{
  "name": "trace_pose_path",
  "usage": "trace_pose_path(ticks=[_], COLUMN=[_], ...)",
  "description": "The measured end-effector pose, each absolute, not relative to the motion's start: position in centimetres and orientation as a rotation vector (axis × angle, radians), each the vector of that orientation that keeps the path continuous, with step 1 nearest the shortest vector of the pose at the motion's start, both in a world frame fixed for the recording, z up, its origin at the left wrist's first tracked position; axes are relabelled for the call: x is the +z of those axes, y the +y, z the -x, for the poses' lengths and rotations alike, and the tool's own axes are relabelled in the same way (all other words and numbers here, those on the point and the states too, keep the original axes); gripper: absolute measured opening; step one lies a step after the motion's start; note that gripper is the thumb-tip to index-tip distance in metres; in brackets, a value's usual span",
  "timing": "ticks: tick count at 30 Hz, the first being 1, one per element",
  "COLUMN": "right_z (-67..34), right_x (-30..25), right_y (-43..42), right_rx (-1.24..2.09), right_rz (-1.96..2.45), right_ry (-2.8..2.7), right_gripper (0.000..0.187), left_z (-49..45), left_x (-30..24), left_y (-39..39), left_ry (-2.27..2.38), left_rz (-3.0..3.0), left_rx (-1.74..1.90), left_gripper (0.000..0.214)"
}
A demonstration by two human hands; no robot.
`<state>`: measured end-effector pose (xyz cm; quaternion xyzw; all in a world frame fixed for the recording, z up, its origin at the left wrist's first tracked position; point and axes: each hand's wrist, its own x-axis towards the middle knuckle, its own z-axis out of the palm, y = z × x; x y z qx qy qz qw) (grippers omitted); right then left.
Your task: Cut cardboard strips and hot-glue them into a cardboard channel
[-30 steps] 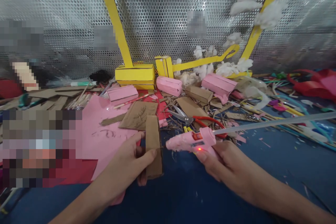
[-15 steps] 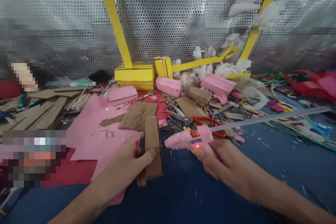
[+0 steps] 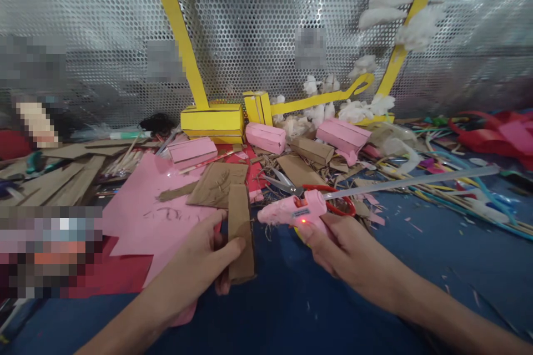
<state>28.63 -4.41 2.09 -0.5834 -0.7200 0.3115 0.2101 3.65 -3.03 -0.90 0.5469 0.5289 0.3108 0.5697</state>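
Observation:
A long narrow cardboard piece (image 3: 240, 227) stands upright in my left hand (image 3: 216, 255), thumb on its near face and the other fingers behind it. My right hand (image 3: 345, 249) grips a pink hot glue gun (image 3: 297, 209) with a red light lit on its body. The nozzle points left, close to the cardboard's right edge but apart from it. From its back a long clear glue stick (image 3: 412, 182) sticks out to the right. Strands of dried glue or scrap hang under the nozzle. Beyond the gun lie scissors with red handles (image 3: 347, 204), partly hidden by it.
Pink paper (image 3: 145, 205) and a cardboard square (image 3: 216, 180) lie behind my left hand. Farther back are pink-wrapped blocks (image 3: 265, 137), a yellow box (image 3: 212, 120) with a tall strip, and white fluff (image 3: 420, 28). A perforated metal wall (image 3: 250, 22) closes the back. Cardboard strips (image 3: 66, 177) cover the left.
The glue gun in my right hand has moved slightly left and up, its nozzle still beside the cardboard. My left hand keeps its hold with almost no movement.

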Motion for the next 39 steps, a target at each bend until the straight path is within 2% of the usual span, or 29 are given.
trace_pose_path(ticks=[14,27,39], right_z=[-28.9,-28.6,-28.8], right_x=[2.0,2.4,2.5], right_y=[-4.6,-4.3,-4.5], right_rx=[0.903,0.938,0.767], right_rz=[1.654,1.605,1.659], right_ry=[-2.010,-1.992,-2.097], right_gripper=[0.054,0.056,0.057], left_z=[-3.8,-4.1,-4.0], left_x=[-0.5,0.5,0.2], left_y=[-2.9,-3.3,-3.3], left_ry=[1.261,1.272,1.245], left_rz=[-1.281,-1.272,-1.265], left_rx=[0.709,0.696,0.709], left_gripper=[0.042,0.037,0.035])
